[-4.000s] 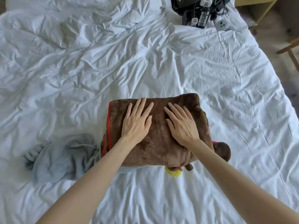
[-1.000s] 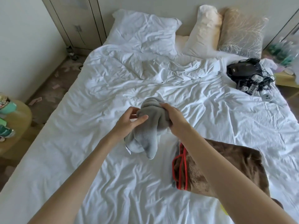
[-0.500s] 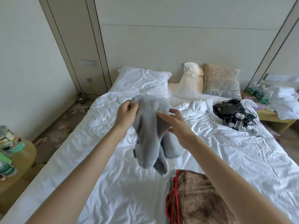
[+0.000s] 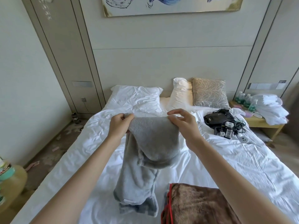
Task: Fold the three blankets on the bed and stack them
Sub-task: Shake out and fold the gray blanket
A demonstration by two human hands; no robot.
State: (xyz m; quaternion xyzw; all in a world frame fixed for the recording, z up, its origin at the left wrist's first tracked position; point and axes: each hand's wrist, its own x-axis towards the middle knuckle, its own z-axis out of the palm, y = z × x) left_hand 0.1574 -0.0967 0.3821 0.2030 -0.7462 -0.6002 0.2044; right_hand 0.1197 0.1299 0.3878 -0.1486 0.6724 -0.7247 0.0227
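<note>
A grey fleece blanket (image 4: 152,143) hangs in the air over the white bed (image 4: 242,162), bunched and draping down to the sheet. My left hand (image 4: 120,126) is closed on its upper left edge. My right hand (image 4: 182,125) pinches the upper right edge with thumb and fingers, the other fingers spread. A brown blanket with red trim (image 4: 199,204) lies folded on the bed at the lower right, partly under my right forearm. A third blanket is not visible.
White pillows (image 4: 137,97) and a grey patterned cushion (image 4: 209,92) sit at the headboard. A black bag with cables and small devices (image 4: 221,122) lies on the bed's right side. A nightstand with bottles and white towels (image 4: 262,109) stands right; a round side table (image 4: 11,183) left.
Four seconds ago both hands pressed on the folded brown blanket. Since then they picked up the grey blanket, raised it, and moved apart along its top edge. My view tilted upward.
</note>
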